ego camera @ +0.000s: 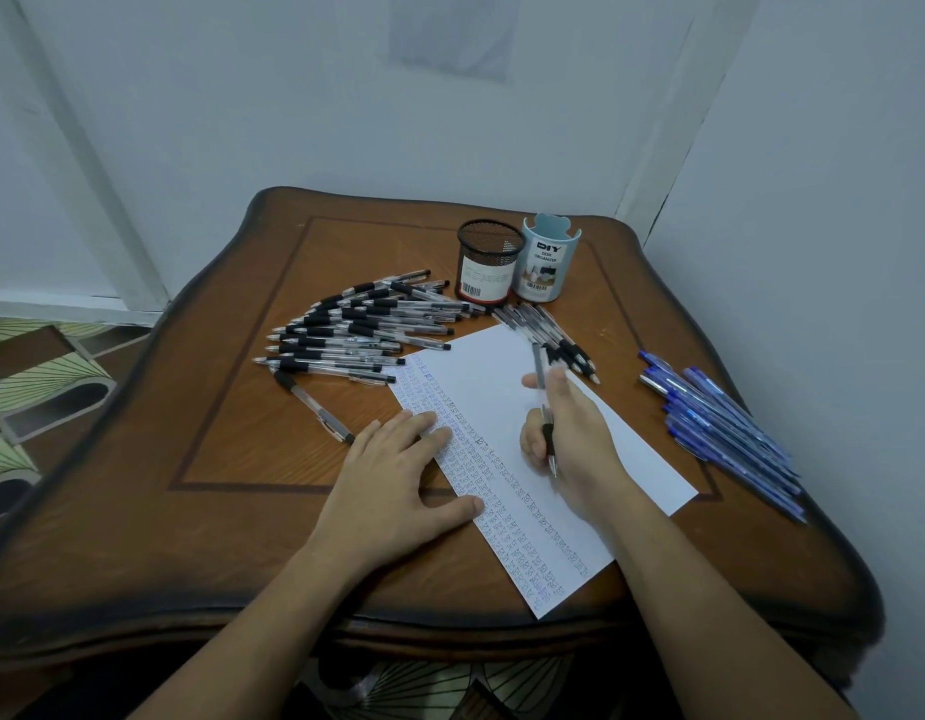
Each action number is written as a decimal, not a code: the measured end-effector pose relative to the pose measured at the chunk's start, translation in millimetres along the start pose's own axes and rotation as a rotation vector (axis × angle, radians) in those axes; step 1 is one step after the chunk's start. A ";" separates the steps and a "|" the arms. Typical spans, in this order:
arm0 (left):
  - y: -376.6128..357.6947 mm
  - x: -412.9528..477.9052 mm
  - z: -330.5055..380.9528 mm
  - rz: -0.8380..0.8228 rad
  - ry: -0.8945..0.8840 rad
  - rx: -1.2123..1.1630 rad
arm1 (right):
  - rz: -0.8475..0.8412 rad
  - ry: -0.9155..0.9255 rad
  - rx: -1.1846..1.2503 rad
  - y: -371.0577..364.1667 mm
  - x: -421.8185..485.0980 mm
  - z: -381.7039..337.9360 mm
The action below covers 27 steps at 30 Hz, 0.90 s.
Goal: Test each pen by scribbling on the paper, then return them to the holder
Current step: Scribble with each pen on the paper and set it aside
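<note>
A white sheet of paper [507,376] lies slanted on the wooden table [232,459], its left part filled with rows of small scribbles. My left hand [393,480] presses flat on the paper's left edge. My right hand [569,439] grips a black-grip pen [547,433] with its tip down near the paper. A black mesh holder [489,262] and a light blue holder [548,262] stand at the back; I see no pens sticking out of either.
Several black-grip pens [356,330] lie piled left of the paper, with one stray pen [315,407] apart. More lie behind the paper [548,330]. Several blue pens [725,423] lie at the table's right edge. Walls close in behind and right.
</note>
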<state>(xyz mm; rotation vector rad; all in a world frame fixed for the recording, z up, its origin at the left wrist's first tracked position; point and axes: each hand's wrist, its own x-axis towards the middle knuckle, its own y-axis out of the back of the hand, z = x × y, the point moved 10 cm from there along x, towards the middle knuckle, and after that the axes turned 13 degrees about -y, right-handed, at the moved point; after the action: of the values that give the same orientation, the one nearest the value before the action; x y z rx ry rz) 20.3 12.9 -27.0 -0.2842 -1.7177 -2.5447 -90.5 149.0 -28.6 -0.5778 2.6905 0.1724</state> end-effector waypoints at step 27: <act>-1.3 -0.8 0.3 -0.034 -0.004 0.005 | 0.280 0.282 -0.672 35.1 64.6 -101.0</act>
<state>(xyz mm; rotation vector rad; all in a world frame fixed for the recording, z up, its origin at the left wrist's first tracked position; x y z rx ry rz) 20.9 13.6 -28.2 -0.2617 -1.7458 -2.5647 -194.0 137.1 40.5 -0.4175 2.9479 1.1804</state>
